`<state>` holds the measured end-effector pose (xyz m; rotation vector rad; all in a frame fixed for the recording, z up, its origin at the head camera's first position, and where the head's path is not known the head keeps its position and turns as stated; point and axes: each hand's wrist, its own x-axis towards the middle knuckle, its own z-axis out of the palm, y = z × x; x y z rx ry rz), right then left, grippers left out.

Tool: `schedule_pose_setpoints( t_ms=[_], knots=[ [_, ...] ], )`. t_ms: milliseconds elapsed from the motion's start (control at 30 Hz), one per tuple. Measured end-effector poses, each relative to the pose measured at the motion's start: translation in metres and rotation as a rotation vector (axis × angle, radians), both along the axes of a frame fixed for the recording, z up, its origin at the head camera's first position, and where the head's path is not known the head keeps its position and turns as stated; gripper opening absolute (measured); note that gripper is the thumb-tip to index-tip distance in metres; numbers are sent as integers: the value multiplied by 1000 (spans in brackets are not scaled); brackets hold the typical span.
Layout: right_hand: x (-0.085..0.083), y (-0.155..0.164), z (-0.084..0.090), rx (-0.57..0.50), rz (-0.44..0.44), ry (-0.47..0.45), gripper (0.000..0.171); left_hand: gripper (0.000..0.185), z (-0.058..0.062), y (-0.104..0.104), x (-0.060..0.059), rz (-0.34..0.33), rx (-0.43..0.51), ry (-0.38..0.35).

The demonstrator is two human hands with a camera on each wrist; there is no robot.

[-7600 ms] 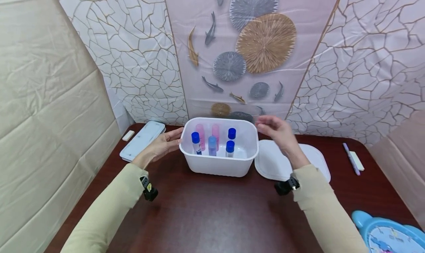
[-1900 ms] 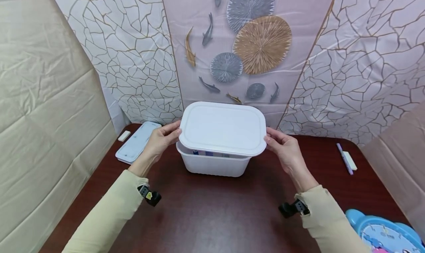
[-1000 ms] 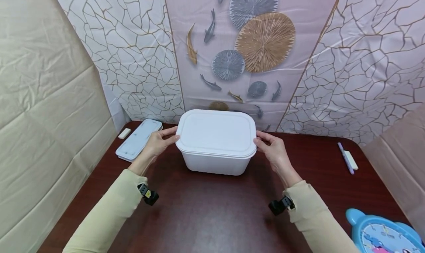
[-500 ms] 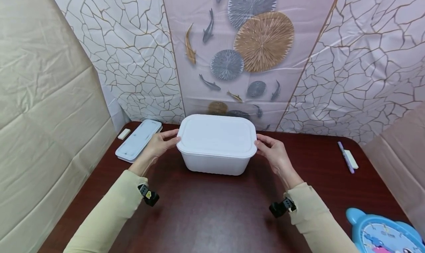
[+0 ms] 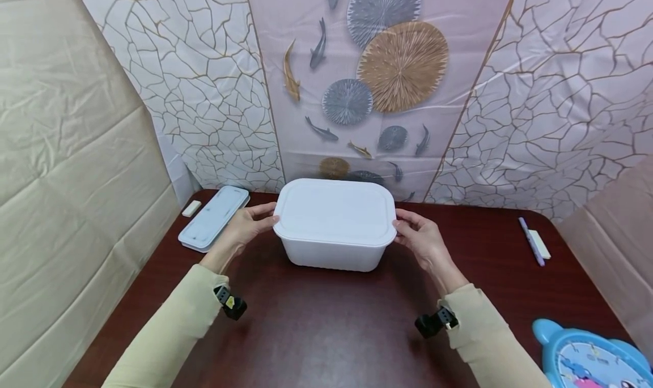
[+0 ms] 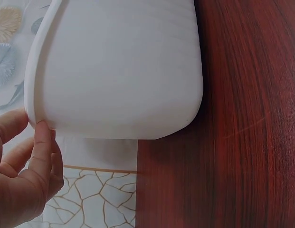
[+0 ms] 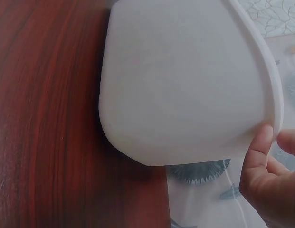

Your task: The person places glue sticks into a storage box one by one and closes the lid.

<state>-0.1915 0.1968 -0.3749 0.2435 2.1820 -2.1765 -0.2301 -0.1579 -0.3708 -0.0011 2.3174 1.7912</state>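
Observation:
A white plastic storage box [image 5: 334,254] stands on the dark red-brown table with its white lid [image 5: 335,211] lying flat over the opening. The glue sticks inside are hidden. At the lid's left end, my left hand [image 5: 242,229] pinches the edge, thumb above and fingers below. My right hand [image 5: 424,242] pinches the opposite end in the same way. In the left wrist view, thumb and fingertips of the left hand [image 6: 31,175] meet at the rim of the box [image 6: 118,71]. The right wrist view has the right hand [image 7: 271,180] at the rim of the box [image 7: 180,85].
Left of the box lie a pale flat case [image 5: 214,218] and a small white eraser [image 5: 191,208]. A purple pen [image 5: 531,241] and a whitish block [image 5: 539,244] lie at the right. A blue clock [image 5: 594,357] is at the lower right. Patterned fabric [image 5: 352,93] hangs behind the table.
The lid, earlier lying on the table right of the open box, was lifted by both hands, held tilted above it and lowered onto the rim. Over the last half second little has moved.

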Motion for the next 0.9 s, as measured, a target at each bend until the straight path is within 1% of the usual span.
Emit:
schedule_pose_setpoints(
  t_ms=[200, 400, 633, 900],
  knots=[
    [7, 11, 0, 2, -9, -8, 48, 49, -3, 10, 2, -1, 32, 11],
    [15, 26, 1, -4, 1, 3, 52, 48, -4, 21, 5, -24, 18, 55],
    [21, 39, 1, 5, 3, 32, 53, 47, -5, 33, 6, -54, 19, 86],
    [25, 48, 0, 22, 6, 31, 57, 46, -5, 41, 8, -80, -2, 89]
  ],
)
